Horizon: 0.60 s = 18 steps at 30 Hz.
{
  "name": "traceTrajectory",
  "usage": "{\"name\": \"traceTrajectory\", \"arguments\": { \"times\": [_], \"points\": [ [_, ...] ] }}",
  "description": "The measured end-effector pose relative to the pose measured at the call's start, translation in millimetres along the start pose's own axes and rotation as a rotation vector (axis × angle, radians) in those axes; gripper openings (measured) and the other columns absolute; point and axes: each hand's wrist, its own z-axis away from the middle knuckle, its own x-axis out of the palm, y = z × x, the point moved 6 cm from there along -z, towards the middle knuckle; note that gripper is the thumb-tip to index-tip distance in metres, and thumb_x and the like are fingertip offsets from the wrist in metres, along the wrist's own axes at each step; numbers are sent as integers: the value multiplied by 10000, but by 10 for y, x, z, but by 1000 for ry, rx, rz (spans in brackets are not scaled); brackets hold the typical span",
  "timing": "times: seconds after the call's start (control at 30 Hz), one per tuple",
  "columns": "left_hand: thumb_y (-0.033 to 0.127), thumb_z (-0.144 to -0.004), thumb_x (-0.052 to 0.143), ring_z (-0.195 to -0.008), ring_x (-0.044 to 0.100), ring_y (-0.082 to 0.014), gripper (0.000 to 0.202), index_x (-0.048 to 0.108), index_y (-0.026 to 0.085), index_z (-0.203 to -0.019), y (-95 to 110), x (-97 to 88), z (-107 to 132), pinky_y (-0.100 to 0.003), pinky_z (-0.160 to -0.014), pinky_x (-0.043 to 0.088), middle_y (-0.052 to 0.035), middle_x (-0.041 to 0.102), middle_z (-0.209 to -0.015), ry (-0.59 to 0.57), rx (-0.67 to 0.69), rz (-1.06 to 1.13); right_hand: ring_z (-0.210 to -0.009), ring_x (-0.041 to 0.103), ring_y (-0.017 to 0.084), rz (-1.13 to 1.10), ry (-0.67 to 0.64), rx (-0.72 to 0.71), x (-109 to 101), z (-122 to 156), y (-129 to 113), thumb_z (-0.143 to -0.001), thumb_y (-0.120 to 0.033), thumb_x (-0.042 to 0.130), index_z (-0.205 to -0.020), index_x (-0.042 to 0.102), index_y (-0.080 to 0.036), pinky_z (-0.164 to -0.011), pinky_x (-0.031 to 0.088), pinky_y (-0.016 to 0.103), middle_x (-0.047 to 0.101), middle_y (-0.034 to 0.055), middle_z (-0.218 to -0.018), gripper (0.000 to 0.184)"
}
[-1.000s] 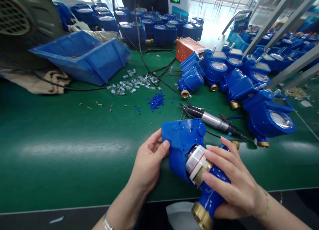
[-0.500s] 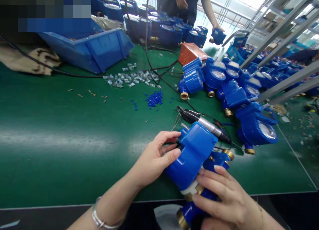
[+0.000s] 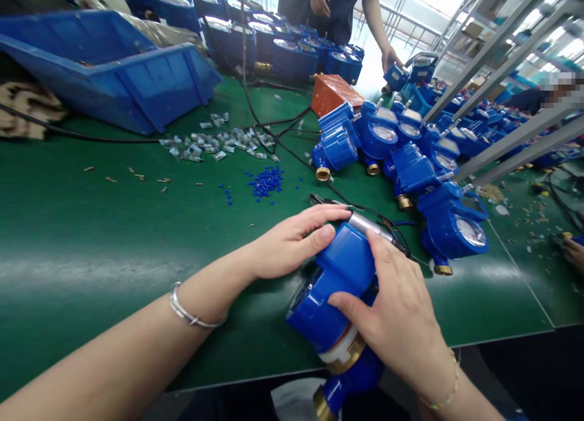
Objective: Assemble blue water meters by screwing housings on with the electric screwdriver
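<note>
Both my hands hold a blue water meter [image 3: 335,293] with brass threaded ends at the near edge of the green table [image 3: 91,238]. My left hand [image 3: 292,241] grips the top of its blue housing, thumb on the near side and fingers curled over the far side. My right hand [image 3: 395,308] wraps the meter's right side and body, index finger stretched up along the housing. A silver and black electric tool [image 3: 371,225] lies just behind the meter, partly hidden by my fingers.
Several blue water meters [image 3: 410,159] are grouped at the right, more at the back. A blue bin [image 3: 114,68], an orange box [image 3: 333,92], cables, small blue caps [image 3: 267,182], clear packets [image 3: 214,144]. Another person's hand [image 3: 392,59] holds a meter at the back. Metal rack bars at right.
The meter has been turned and tilted, its dial end now facing down-left. My left hand moved up over its top; my right hand shifted up around its side. The view moved closer.
</note>
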Motion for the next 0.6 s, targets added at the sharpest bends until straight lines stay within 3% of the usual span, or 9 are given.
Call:
{"name": "traceTrajectory", "arguments": {
  "times": [0.13, 0.23, 0.27, 0.37, 0.43, 0.53, 0.6],
  "points": [
    [575, -997, 330, -1382, 453, -301, 616, 402, 189, -1472, -127, 162, -3, -497, -1193, 281, -128, 489, -1502, -69, 29, -10, -1177, 590, 324, 1, -17, 58, 70, -10, 79, -927, -693, 429, -1429, 421, -121, -916, 536, 513, 584, 149, -1343, 760],
    [630, -980, 280, -1439, 360, -342, 712, 274, 168, -1522, -156, 244, 17, -597, -1214, 106, -182, 417, -1541, -81, 207, -136, -1189, 591, 307, -6, -19, 58, 69, 1, 88, -934, -657, 456, -1414, 440, -128, -912, 547, 487, 586, 138, -1344, 714],
    [645, -973, 273, -1438, 356, -350, 741, 249, 151, -1526, -159, 258, 19, -607, -1209, 103, -205, 407, -1539, -80, 266, -165, -1193, 589, 303, -9, -21, 53, 65, -2, 84, -935, -645, 465, -1412, 441, -129, -913, 548, 481, 583, 135, -1348, 704],
    [680, -948, 308, -1349, 461, -344, 787, 290, 103, -1484, -178, 242, -9, -533, -1156, 308, -246, 464, -1466, -48, 391, -193, -1190, 586, 295, -25, -29, 46, 51, -20, 74, -941, -622, 470, -1403, 445, -125, -934, 538, 482, 584, 133, -1340, 679],
    [614, -979, 310, -1220, 564, -293, 662, 390, 113, -1406, -202, 196, -44, -440, -1056, 443, -214, 567, -1342, -11, 431, -183, -1193, 580, 286, -46, -46, 31, 47, -29, 65, -946, -608, 471, -1409, 435, -131, -941, 533, 476, 581, 129, -1338, 666],
    [433, -1032, 290, -1053, 619, -229, 417, 519, 145, -1229, -228, 105, -78, -360, -930, 512, -154, 640, -1141, 47, 430, -212, -1209, 567, 265, -77, -67, -7, 37, -31, 47, -947, -580, 496, -1433, 407, -145, -934, 531, 440, 567, 116, -1353, 658],
    [424, -1035, 301, -1055, 609, -224, 405, 538, 145, -1206, -205, 62, -62, -356, -931, 512, -152, 631, -1122, 31, 433, -189, -1209, 565, 254, -88, -64, -24, 27, -32, 39, -945, -570, 511, -1425, 416, -142, -934, 526, 421, 567, 114, -1348, 651]
  ]
}}
